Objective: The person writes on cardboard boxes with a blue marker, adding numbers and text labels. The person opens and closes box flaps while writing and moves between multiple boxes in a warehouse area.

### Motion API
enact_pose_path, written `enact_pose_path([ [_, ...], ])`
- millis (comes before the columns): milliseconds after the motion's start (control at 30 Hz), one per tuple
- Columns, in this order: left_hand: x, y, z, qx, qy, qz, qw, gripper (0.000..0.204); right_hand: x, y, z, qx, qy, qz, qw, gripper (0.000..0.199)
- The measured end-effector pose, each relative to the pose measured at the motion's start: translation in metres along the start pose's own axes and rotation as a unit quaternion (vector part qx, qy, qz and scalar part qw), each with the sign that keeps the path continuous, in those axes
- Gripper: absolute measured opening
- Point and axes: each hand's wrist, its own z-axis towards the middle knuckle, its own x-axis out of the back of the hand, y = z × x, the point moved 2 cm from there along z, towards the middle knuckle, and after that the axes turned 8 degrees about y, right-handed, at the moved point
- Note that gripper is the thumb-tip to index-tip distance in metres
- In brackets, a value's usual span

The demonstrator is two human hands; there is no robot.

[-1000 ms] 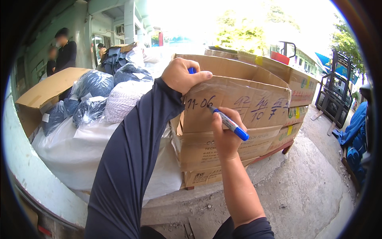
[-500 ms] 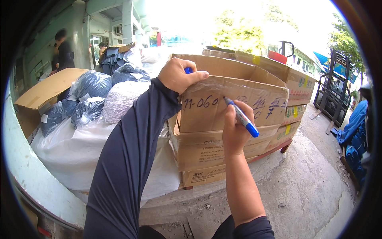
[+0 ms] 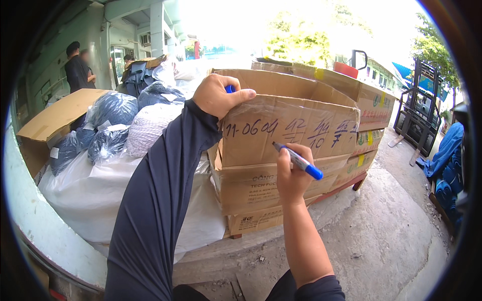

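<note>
A blue-and-white marker pen (image 3: 302, 163) is gripped in my right hand (image 3: 295, 173), its dark tip close to the upper flap of a cardboard box (image 3: 251, 153). Dark handwritten figures run across that flap above the tip. Whether the tip touches the cardboard I cannot tell. My left hand (image 3: 221, 95) is closed over the box's top left edge, thumb pointing right along it. A small blue piece, apparently the marker's cap (image 3: 230, 89), shows between thumb and fingers. The box's top is open, and clear tape covers part of the flap.
More cartons (image 3: 374, 108) stand behind and below, on a reddish pallet (image 3: 357, 184). Bagged dark textiles (image 3: 113, 108) and a white sack (image 3: 125, 200) lie left. A forklift (image 3: 419, 110) and blue cloth (image 3: 449, 155) are at right. People (image 3: 78, 67) stand far left.
My right hand has moved slightly down and left with the marker, off the line of figures. One more figure shows at the end of the first group. My left hand keeps its hold.
</note>
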Motion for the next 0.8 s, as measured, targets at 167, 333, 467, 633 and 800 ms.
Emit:
enact_pose_path([
  [167, 0.0, -0.002, 0.002, -0.007, -0.005, 0.0, 1.0, 0.04, 0.019, 0.003, -0.054, 0.003, -0.083, -0.017, 0.996, 0.019],
  [333, 0.0, -0.002, 0.0, -0.019, 0.016, 0.036, 0.999, 0.042, 0.044, 0.006, -0.144, -0.08, -0.19, -0.06, 0.977, 0.023],
  [467, 0.0, -0.002, -0.002, -0.069, 0.048, 0.069, 0.994, 0.047, 0.105, 0.028, -0.227, -0.188, -0.416, -0.078, 0.886, 0.029],
  [633, -0.007, -0.012, -0.008, -0.088, 0.086, 0.07, 0.99, 0.05, 0.243, 0.091, -0.272, -0.393, -0.426, -0.273, 0.768, 0.034],
  [800, -0.018, -0.018, -0.01, -0.13, 0.212, 0.098, 0.964, 0.045, 0.294, 0.129, -0.291, -0.5, -0.354, -0.374, 0.696, 0.037],
])
